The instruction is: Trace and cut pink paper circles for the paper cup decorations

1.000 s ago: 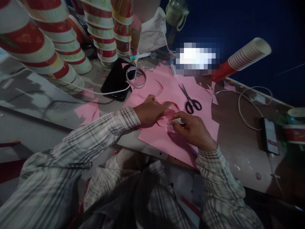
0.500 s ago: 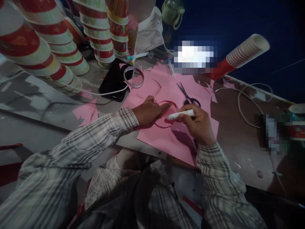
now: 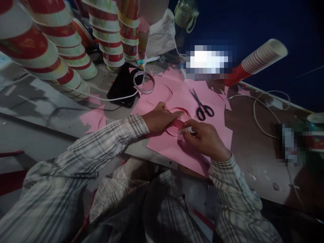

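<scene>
A white marker point(image 3: 190, 129) is gripped in my right hand point(image 3: 206, 139), its end low over a pink paper sheet point(image 3: 165, 146). My left hand point(image 3: 160, 118) lies on a rounded pink paper piece point(image 3: 174, 130) with its index finger stretched out, pressing it against the sheet. Dark curved edges show around that piece. Black-handled scissors point(image 3: 202, 107) rest on the pink paper just beyond my right hand, blades pointing away. A roll of tape point(image 3: 144, 90) sits past my left hand, near a black phone point(image 3: 120, 88).
Tall stacks of red and white paper cups point(image 3: 108, 50) stand at the left. Another cup stack point(image 3: 263, 59) leans at the right. A second marker point(image 3: 182, 72), pink scraps point(image 3: 95, 118), a white cable point(image 3: 108, 99) and a bottle point(image 3: 186, 17) lie or stand around.
My right hand has moved down and left, bringing the marker to the lower right edge of the rounded piece and uncovering the scissors' handles. My left hand stays in place on the paper.
</scene>
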`<state>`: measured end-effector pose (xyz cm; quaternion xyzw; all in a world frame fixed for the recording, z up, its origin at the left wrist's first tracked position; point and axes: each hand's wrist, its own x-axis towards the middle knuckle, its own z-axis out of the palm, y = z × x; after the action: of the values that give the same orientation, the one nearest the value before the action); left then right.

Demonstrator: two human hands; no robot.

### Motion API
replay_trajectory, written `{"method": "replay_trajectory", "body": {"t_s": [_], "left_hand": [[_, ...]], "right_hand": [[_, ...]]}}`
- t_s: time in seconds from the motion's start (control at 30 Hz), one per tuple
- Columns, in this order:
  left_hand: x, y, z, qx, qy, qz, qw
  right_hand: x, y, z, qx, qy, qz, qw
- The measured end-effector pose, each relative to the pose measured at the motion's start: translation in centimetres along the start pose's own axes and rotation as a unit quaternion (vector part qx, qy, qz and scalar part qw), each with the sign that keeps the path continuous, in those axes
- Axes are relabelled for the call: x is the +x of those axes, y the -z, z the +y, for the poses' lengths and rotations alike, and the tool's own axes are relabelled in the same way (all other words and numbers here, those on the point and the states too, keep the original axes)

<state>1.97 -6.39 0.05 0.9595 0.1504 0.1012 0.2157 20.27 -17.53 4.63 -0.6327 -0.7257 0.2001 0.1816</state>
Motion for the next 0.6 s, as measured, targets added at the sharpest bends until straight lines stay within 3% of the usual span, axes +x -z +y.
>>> {"method": "replay_trajectory", "body": {"t_s": [0.27, 0.47, 0.53, 0.6], "left_hand": [[0.2, 0.6, 0.2, -0.068, 0.037, 0.001, 0.997], [-0.3, 0.1, -0.1, -0.032, 0.004, 0.031, 0.999], [-0.3, -0.2, -0.2, -0.026, -0.006, 0.038, 0.999], [-0.2, -0.4, -0.2, -0.017, -0.005, 0.048, 0.999]], "right_hand": [[0.4, -0.8, 0.9, 0.136, -0.056, 0.063, 0.987], [0.3, -0.1, 1.4, 0.221, -0.086, 0.231, 0.944], [0.2, -0.3, 1.3, 0.21, -0.074, 0.236, 0.946], [0.3, -0.9, 1.0, 0.176, -0.055, 0.192, 0.964]]}}
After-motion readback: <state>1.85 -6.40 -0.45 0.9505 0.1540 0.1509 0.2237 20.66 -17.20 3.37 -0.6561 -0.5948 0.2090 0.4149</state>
